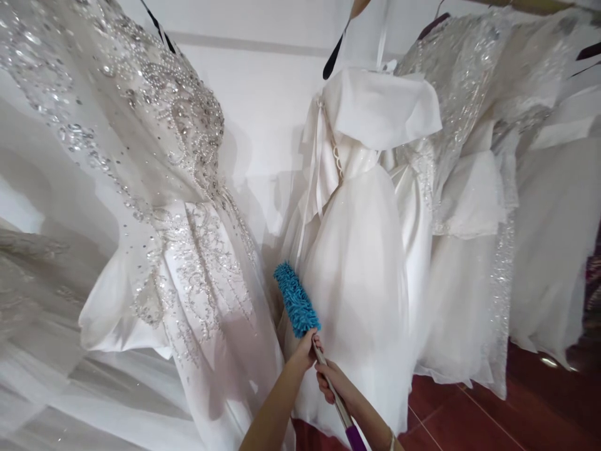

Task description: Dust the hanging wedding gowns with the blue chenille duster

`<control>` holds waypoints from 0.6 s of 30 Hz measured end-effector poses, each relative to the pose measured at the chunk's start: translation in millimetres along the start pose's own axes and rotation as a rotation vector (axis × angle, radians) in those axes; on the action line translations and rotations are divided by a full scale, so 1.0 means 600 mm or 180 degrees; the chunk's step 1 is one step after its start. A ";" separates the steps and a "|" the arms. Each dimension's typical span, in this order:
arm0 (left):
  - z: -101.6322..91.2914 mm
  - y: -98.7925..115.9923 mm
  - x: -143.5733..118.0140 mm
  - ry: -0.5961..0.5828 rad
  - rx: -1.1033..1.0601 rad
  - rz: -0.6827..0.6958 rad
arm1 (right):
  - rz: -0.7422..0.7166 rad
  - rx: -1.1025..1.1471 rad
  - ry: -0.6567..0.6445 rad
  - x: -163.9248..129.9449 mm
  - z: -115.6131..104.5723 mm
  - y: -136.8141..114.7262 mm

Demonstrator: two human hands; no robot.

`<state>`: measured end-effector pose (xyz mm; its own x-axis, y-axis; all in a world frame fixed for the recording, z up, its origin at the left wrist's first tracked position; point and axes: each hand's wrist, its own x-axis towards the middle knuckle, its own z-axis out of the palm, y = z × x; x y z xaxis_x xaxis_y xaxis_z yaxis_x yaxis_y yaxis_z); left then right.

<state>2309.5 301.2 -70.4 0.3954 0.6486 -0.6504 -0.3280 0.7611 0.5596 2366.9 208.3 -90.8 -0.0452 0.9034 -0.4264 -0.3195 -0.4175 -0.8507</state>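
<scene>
Head view
Left hand (307, 351): closed round the top of the handle, just under the blue head.
Right hand (334, 383): closed round the shaft a little lower, just beside the left hand.
Duster handle (339, 404): metal shaft running down and right from both grips, purple at the lower end.
Duster head (295, 299): blue, fluffy, tilted up and left above the left grip, against the skirt.
Plain white dress (361, 263): hanging straight ahead of the grips, touched by the blue head.
Beaded dress (178, 207): left of the grips, sequins and pearls down the bodice.
Sequinned gowns (469, 188): right of the grips, hanging close together.
Red floor (469, 413): below and right of the hands.
</scene>
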 end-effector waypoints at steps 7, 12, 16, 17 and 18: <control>0.003 0.012 -0.058 -0.0231 0.0037 0.0651 | -0.0427 -0.0576 -0.0142 -0.053 0.020 -0.025; 0.043 0.027 -0.133 -0.0778 0.0618 0.1121 | -0.0964 -0.0784 -0.0031 -0.100 0.028 -0.046; 0.081 0.007 -0.182 -0.1078 0.1221 0.1465 | -0.1286 -0.0766 0.0226 -0.136 0.017 -0.034; 0.090 -0.003 -0.192 -0.1142 0.1375 0.1538 | -0.1359 -0.0740 0.0303 -0.146 0.011 -0.029; 0.101 -0.013 -0.201 -0.1199 0.1520 0.1610 | -0.1445 -0.0698 0.0397 -0.156 0.003 -0.024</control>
<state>2316.3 216.9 34.6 0.5885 0.8037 -0.0882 -0.1754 0.2334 0.9564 2374.4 130.0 -38.0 0.1694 0.9853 -0.0216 -0.0742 -0.0091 -0.9972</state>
